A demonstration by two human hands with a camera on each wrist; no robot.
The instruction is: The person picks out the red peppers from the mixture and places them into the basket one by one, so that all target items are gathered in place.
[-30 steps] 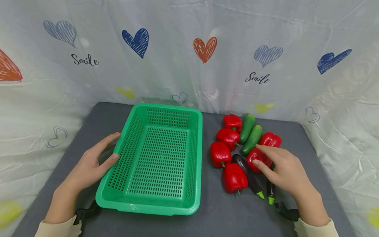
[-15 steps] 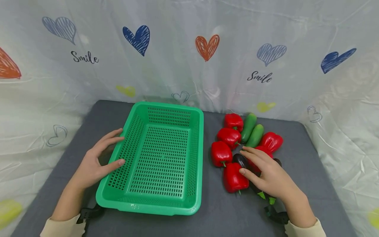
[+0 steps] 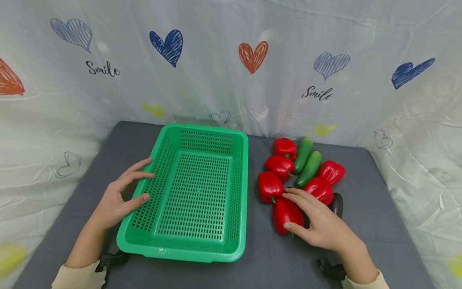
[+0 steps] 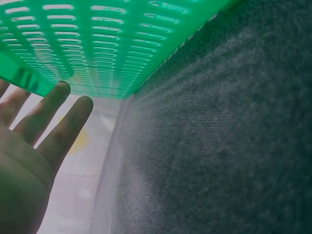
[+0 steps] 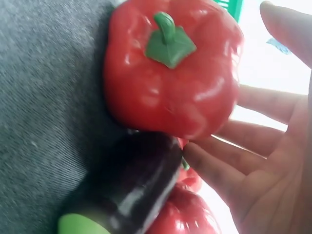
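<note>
My right hand (image 3: pixel 321 224) reaches over the nearest red bell pepper (image 3: pixel 283 216), fingers spread and thumb apart. In the right wrist view the pepper's green stem faces the camera, with the fingers beyond its side and the thumb held away. Right beside that pepper lies a dark eggplant (image 5: pixel 139 180), mostly covered by the hand in the head view. At the left side of a green plastic basket (image 3: pixel 180 253), my left hand (image 3: pixel 117 198) has its fingertips at the rim. Its fingers stretch out loosely in the left wrist view (image 4: pixel 48 122). Nothing lies inside the basket.
Several more red bell peppers (image 3: pixel 268 187) are grouped right of the basket. Two green cucumbers (image 3: pixel 309 170) lie among them, and another eggplant (image 3: pixel 337 204) is partly behind the right hand. A curtain (image 3: pixel 216 80) printed with hearts hangs behind the grey-covered table (image 3: pixel 274 265).
My right hand has moved left, from above the right-hand pepper and eggplants to the nearest bell pepper. My left hand has shifted slightly further over the basket's rim.
</note>
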